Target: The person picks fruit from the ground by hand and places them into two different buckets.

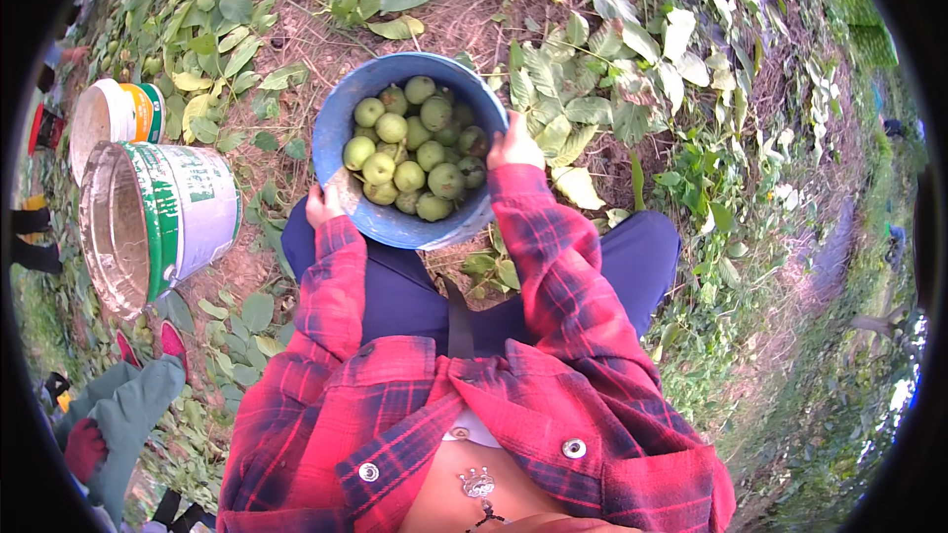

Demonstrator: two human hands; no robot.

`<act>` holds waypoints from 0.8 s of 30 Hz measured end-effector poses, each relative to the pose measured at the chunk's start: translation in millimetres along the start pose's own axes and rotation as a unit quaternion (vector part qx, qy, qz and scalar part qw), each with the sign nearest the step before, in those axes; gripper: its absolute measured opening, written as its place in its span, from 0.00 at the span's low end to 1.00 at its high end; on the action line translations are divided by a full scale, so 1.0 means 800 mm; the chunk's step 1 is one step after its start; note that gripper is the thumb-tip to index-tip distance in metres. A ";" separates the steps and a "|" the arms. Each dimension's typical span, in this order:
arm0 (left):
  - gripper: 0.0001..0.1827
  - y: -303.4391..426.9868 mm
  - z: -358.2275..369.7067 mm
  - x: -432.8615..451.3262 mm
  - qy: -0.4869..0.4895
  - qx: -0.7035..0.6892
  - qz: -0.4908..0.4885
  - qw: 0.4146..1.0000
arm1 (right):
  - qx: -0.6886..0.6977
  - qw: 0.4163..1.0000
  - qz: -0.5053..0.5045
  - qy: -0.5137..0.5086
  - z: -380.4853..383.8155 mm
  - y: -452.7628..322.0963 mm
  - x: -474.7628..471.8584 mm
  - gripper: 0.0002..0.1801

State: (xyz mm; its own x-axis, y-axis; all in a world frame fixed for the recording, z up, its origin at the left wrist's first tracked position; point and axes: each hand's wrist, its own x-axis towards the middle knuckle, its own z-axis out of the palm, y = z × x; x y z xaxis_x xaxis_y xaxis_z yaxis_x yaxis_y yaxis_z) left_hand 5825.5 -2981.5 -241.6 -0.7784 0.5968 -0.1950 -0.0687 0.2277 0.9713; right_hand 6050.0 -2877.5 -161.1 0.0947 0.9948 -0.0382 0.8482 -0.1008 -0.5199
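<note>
Between my hands is a blue plastic bucket (333, 118), partly filled with round green fruits (416, 135) that look like walnuts in their husks. My left hand (324, 206) grips the rim at the lower left, beside a pale patch on the inner wall. On the right side, my right hand (515, 144) holds the rim with the fingers curled over it. Some fingers of both hands are hidden by the bucket wall. The bucket is in front of my bent knees, and I cannot tell whether it rests on the ground.
At the left, a white and green bucket (196, 203) lies tipped, with another bucket (118, 115) behind it. A person in green trousers (141, 392) is at the lower left. Leafy cut branches (585, 89) and dry grass cover the ground. More green fruits lie among leaves at the upper left.
</note>
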 end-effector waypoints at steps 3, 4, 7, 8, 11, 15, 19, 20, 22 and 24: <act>0.14 -0.034 0.016 -0.004 0.002 -0.055 -0.053 0.997 | -0.005 0.999 0.015 -0.047 0.004 0.027 0.017 0.17; 0.14 -0.015 0.006 0.000 0.002 -0.046 -0.037 0.998 | 0.004 0.999 -0.033 -0.031 -0.002 0.019 0.026 0.15; 0.13 0.036 0.003 -0.023 -0.003 -0.097 -0.009 0.995 | 0.050 0.995 -0.071 -0.056 -0.034 0.019 0.054 0.11; 0.14 0.050 0.015 -0.033 -0.009 -0.092 -0.014 0.996 | 0.048 0.994 -0.073 -0.073 -0.052 0.028 0.065 0.11; 0.13 0.117 0.092 -0.103 -0.002 -0.011 0.021 1.000 | 0.067 0.995 -0.035 -0.071 -0.119 0.090 0.082 0.11; 0.11 0.102 0.117 -0.098 -0.097 0.031 0.032 0.994 | 0.086 0.995 -0.007 -0.055 -0.182 0.146 0.091 0.11; 0.12 0.048 0.169 -0.093 -0.174 0.068 0.016 0.982 | 0.179 0.967 -0.049 -0.177 -0.212 0.254 0.137 0.20; 0.15 0.045 0.174 -0.109 -0.206 -0.012 -0.087 0.975 | 0.229 0.949 -0.114 -0.186 -0.228 0.290 0.150 0.21; 0.18 0.050 0.154 -0.139 -0.158 -0.005 -0.142 0.977 | 0.413 0.869 -0.208 -0.173 -0.270 0.368 0.161 0.20; 0.18 0.051 0.177 -0.161 -0.059 0.120 -0.033 0.990 | 0.626 0.776 0.064 0.036 -0.341 0.480 0.165 0.08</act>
State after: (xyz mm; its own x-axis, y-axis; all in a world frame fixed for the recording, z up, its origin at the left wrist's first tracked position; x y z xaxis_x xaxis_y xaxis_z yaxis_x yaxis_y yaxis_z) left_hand 6011.4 -2939.9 -196.3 -0.6979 0.6569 -0.2852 0.0447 0.4375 0.8981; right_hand 6530.7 -2789.4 -133.3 0.2029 0.9700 -0.1336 -0.3381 -0.0587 -0.9393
